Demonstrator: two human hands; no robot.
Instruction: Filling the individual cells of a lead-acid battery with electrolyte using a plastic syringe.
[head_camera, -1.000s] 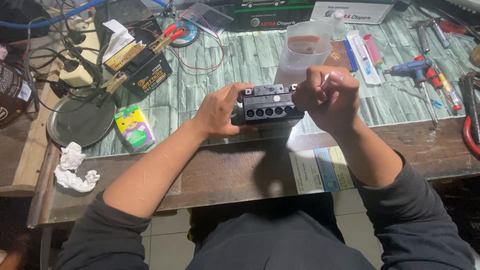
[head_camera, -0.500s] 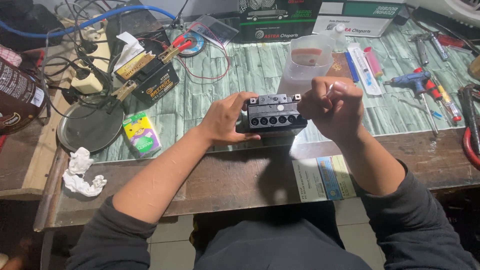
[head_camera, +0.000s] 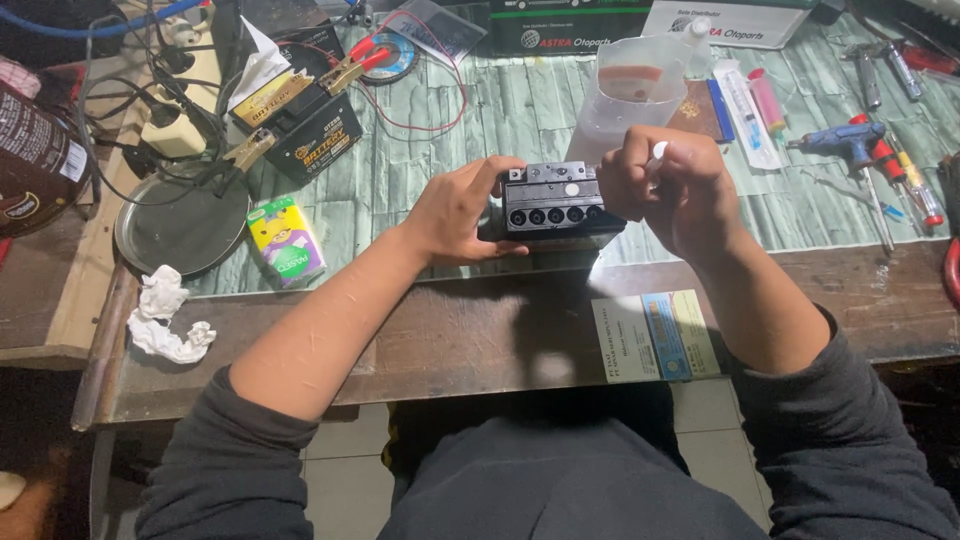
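Plainly, in the head view, a small black battery (head_camera: 556, 201) sat tilted at the middle of the surface (head_camera: 470, 340), its row of round filler holes turned toward the person. The left hand (head_camera: 462, 213) gripped the battery's left end, thumb along the near lower edge and fingers curled over the top corner, so that grip was clamped on the battery. The right hand (head_camera: 668, 186) was bunched into a loose fist touching the battery's right end, with a small white object (head_camera: 656, 153) pinched at its fingertips; whether that hand also clasped the battery could not be told.

Just behind the battery stood a translucent plastic jug (head_camera: 634, 88) with a reddish band inside. Well to the battery's left lay a second black battery with gold labels (head_camera: 298, 130), with red and yellow clamps and thin wires on it. Nearer the person on that side were a round metal plate (head_camera: 185, 225), a small green and yellow packet (head_camera: 284, 242), and crumpled white tissue (head_camera: 165, 318). To the battery's right lay a syringe in a clear wrapper (head_camera: 742, 112), a blue glue gun (head_camera: 842, 142) and a red-handled screwdriver (head_camera: 900, 172). A paper label (head_camera: 655, 336) was stuck at the near edge, below the right hand.
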